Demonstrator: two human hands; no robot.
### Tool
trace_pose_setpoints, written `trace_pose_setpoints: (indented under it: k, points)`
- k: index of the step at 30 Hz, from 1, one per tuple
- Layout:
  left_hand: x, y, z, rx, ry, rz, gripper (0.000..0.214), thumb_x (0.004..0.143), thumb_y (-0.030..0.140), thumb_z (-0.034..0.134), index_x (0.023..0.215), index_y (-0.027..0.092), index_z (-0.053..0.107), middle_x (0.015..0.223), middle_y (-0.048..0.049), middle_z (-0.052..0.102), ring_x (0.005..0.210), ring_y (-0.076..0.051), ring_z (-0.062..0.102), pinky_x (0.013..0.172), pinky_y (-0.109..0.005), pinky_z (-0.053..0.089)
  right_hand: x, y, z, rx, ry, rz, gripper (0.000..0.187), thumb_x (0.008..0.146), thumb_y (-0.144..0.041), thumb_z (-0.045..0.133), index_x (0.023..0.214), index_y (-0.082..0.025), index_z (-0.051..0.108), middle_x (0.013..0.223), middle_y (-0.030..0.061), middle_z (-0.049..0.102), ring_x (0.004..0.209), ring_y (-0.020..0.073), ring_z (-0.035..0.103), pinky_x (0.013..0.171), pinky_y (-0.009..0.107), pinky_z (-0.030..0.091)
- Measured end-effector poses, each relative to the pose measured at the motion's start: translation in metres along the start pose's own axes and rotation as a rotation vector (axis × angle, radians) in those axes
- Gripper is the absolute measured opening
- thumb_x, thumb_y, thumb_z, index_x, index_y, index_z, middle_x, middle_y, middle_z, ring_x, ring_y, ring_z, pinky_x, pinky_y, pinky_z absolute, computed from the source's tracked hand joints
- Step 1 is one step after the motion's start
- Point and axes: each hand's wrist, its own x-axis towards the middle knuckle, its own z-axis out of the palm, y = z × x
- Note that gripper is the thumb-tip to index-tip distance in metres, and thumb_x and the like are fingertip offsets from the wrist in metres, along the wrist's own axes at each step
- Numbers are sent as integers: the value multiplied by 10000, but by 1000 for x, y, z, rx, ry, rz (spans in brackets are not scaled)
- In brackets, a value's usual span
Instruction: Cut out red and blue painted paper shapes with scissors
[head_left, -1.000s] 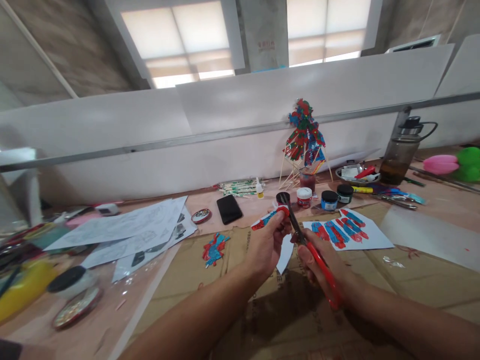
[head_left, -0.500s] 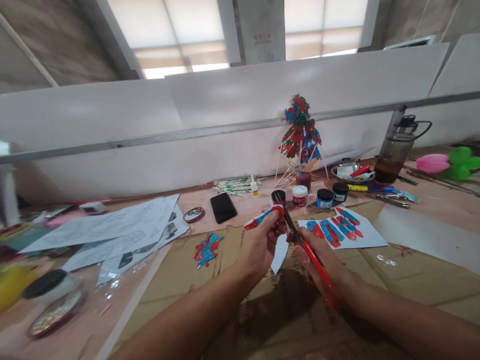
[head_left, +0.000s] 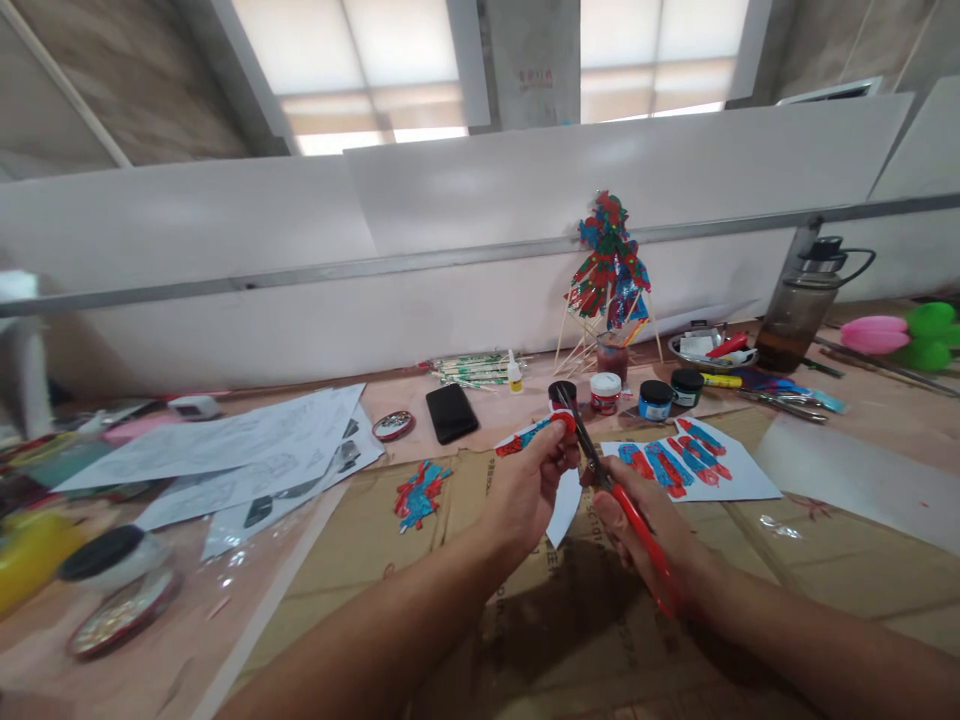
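My left hand (head_left: 531, 490) pinches a strip of paper (head_left: 525, 436) painted red and blue, with white margins. In my right hand (head_left: 645, 515) is a pair of scissors (head_left: 626, 500) with red handles; the blades point up and away and lie at the red end of the strip. Whether the blades are parted is hard to see. Below my left hand a white paper scrap (head_left: 564, 505) shows over the cardboard (head_left: 360, 600). Left of it lies a cut-out red and blue painted piece (head_left: 420, 495). On the right rests a white sheet (head_left: 739, 485) with red and blue painted stripes.
Beyond my hands stand several paint jars (head_left: 604, 394), a black phone (head_left: 451, 413), a small glue bottle (head_left: 514, 372) and a painted paper figure on sticks (head_left: 609, 260). A water bottle (head_left: 796, 310) stands at the right. Drawings (head_left: 247, 440) and a lidded jar (head_left: 109, 560) are at the left.
The view has shifted slightly, so everything sits a little further right. The scissors remain at the strip's red end, and both hands keep their holds.
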Motion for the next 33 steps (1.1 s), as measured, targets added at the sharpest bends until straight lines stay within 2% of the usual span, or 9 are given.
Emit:
trace_pose_setpoints:
  k: [4, 8, 15, 18, 24, 33]
  points:
    - [0, 2, 0, 33, -18, 10, 180, 604, 210, 837, 685, 121, 702, 633, -15, 663, 565, -87, 572, 581, -205, 469, 0, 1, 0, 3, -18, 13, 387, 920, -586, 504, 1020, -217, 560, 647, -34, 501, 458, 93, 396, 414, 213, 358]
    - [0, 3, -2, 52, -33, 41, 184, 602, 220, 837, 678, 125, 699, 628, -9, 654, 558, -75, 550, 574, -194, 452, 0, 0, -1, 18, -50, 22, 373, 924, -571, 507, 1040, -220, 551, 551, -70, 414, 422, 96, 363, 408, 220, 344]
    - [1, 4, -1, 74, -67, 77, 179, 587, 224, 831, 650, 124, 697, 599, -1, 632, 530, -72, 516, 534, -195, 435, -1, -2, -1, 33, -35, 26, 346, 916, -563, 524, 989, -225, 536, 522, -79, 398, 408, 95, 366, 394, 217, 330]
    - [2, 4, -1, 80, -62, 110, 162, 593, 210, 822, 655, 122, 700, 607, -5, 637, 538, -74, 520, 546, -195, 434, -1, -2, 0, 34, -58, 29, 357, 920, -562, 520, 1032, -223, 531, 530, -75, 410, 418, 100, 378, 399, 219, 337]
    - [3, 5, -2, 84, -27, 124, 158, 583, 209, 830, 625, 137, 696, 616, -3, 637, 565, -82, 526, 579, -201, 443, 0, 2, 1, 19, -48, 25, 384, 933, -595, 474, 972, -216, 522, 547, -77, 401, 421, 89, 370, 402, 211, 331]
    - [5, 2, -6, 219, -76, 157, 144, 632, 243, 783, 615, 136, 689, 588, -2, 595, 533, -90, 474, 540, -227, 385, 1, 2, -2, -8, -56, -7, 427, 938, -578, 480, 1122, -197, 535, 614, -63, 435, 462, 96, 417, 451, 225, 373]
